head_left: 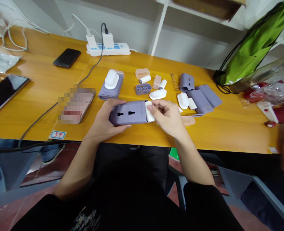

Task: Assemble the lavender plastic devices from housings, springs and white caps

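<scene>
My left hand (105, 120) is wrapped round one end of a purple plastic housing (136, 113) with two black keyhole slots in its face. At the other end, my right hand (167, 116) pinches a white rounded plastic piece (149, 111) that sits against the housing's open end. Just beyond them lie a white oval cap (157, 94), a small purple tray (143, 89) and a white cylinder (145, 79). Another purple housing (111, 88) carries a white oval cap (111, 79) on top. Whether the white piece is seated inside the housing, I cannot tell.
Purple parts (202, 99), a spring (174, 81) and a pinkish clear cover (188, 120) lie to the right. A power strip (122, 49) stands at the back, its dark cable crossing the left side. Phones (67, 58) lie left; a green bag (254, 48) leans back right.
</scene>
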The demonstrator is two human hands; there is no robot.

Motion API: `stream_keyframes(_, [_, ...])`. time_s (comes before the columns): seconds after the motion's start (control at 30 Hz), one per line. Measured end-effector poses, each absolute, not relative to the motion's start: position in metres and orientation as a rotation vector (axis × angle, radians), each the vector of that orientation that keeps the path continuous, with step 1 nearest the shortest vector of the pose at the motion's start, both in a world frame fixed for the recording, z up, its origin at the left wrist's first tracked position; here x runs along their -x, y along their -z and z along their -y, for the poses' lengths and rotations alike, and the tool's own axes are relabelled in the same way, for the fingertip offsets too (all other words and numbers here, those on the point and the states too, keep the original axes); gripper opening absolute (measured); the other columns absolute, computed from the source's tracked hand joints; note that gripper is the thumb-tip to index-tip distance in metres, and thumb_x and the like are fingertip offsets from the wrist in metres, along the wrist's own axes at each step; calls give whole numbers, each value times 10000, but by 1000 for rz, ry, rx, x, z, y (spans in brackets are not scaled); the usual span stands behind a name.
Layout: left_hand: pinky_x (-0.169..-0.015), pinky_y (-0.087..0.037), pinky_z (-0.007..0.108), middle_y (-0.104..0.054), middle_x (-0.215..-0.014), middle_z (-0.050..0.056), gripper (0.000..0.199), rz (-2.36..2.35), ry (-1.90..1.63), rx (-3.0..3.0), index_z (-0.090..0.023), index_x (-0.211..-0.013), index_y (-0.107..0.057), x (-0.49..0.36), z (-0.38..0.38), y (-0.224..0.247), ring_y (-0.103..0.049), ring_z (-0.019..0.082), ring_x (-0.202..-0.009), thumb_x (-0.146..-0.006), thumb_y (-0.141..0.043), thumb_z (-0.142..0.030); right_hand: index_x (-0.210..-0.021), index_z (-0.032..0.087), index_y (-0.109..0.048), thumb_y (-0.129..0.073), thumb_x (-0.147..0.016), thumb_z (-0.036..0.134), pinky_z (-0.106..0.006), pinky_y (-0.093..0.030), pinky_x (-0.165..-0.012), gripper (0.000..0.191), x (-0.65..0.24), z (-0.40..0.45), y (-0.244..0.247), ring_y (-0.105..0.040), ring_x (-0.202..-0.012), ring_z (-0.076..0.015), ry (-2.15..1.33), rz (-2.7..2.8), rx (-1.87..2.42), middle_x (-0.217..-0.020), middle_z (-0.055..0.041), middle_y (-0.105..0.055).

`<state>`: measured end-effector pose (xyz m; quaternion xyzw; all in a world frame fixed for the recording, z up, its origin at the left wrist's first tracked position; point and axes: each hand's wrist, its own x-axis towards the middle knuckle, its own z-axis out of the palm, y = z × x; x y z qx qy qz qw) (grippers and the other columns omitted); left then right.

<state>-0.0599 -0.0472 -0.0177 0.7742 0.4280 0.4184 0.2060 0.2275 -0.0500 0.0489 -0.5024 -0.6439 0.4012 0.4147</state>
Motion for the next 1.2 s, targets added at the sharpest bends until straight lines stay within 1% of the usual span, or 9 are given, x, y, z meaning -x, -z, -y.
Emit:
stream_keyframes(0.2, [-1267, -630, 544, -762, -1519, 114, 756, -1077, -1245, -2201, -289, -1597, -640, 61, 46, 23, -766, 361, -1403, -946, -999, -428, -963, 249, -773, -817, -1028, 517, -342, -368, -619, 279, -216, 51, -40, -472, -640, -148, -858, 1575, 1270, -711, 49, -582])
stream_keyframes(0.37, [-1260, -645, 563, -760, -1521, 95, 747, -1113, -1228, -2204, -275, -1607, -643, 62, 44, 27, -763, 354, -1403, -983, -967, -529, -990, 246, -760, -783, -1039, 512, -331, -383, -615, 271, -212, 50, -31, -495, -643, -143, -796, 1564, 1248, -721, 50, -595])
stream_keyframes(0.43, [-1269, -642, 567, -758, -1523, 84, 724, -1110, -1222, -2207, -269, -1605, -652, 62, 44, 27, -759, 347, -1412, -1003, -949, -537, -1003, 251, -747, -778, -1051, 507, -333, -390, -619, 262, -212, 50, -30, -500, -647, -146, -794, 1574, 1255, -726, 52, -596])
stream_keyframes(0.6, [-1276, -631, 561, -768, -1512, 99, 766, -1049, -1297, -2221, -289, -1605, -660, 60, 44, 27, -760, 345, -1406, -938, -1022, -397, -1007, 259, -727, -769, -1075, 495, -342, -389, -622, 249, -216, 51, -29, -500, -645, -149, -776, 1605, 1266, -723, 57, -580])
stream_keyframes(0.87, [-1275, -631, 559, -751, -1522, 98, 770, -1061, -1268, -2214, -287, -1613, -644, 62, 45, 26, -748, 353, -1408, -956, -1013, -446, -1034, 259, -734, -761, -1103, 505, -352, -365, -607, 256, -213, 53, -30, -513, -641, -147, -804, 1579, 1240, -758, 48, -621])
stream_keyframes(0.93, [-1274, -630, 559, -754, -1523, 103, 772, -1077, -1251, -2206, -284, -1608, -646, 63, 44, 25, -749, 355, -1407, -948, -1012, -439, -1093, 261, -749, -769, -1109, 510, -357, -382, -622, 250, -212, 53, -27, -527, -652, -151, -801, 1572, 1245, -779, 46, -637])
stream_keyframes(1.07, [-1239, -647, 537, -767, -1518, 107, 785, -1084, -1210, -2169, -295, -1598, -649, 65, 43, 26, -770, 352, -1384, -920, -1021, -426, -1333, 270, -756, -751, -1132, 496, -377, -439, -689, 302, -212, 51, -22, -536, -676, -168, -792, 1585, 1225, -796, 65, -592])
stream_keyframes(1.13, [-1212, -659, 519, -777, -1502, 102, 799, -1049, -1227, -2148, -305, -1590, -653, 65, 43, 26, -783, 347, -1362, -906, -1043, -440, -1365, 275, -742, -729, -1149, 496, -382, -453, -709, 310, -212, 49, -21, -541, -692, -177, -798, 1611, 1204, -802, 63, -576])
stream_keyframes(1.2, [-1206, -661, 507, -781, -1493, 98, 795, -1045, -1238, -2121, -305, -1583, -660, 64, 44, 26, -787, 346, -1355, -902, -1048, -443, -1324, 280, -728, -725, -1153, 520, -377, -454, -704, 295, -213, 46, -21, -549, -710, -180, -819, 1607, 1195, -825, 49, -598])
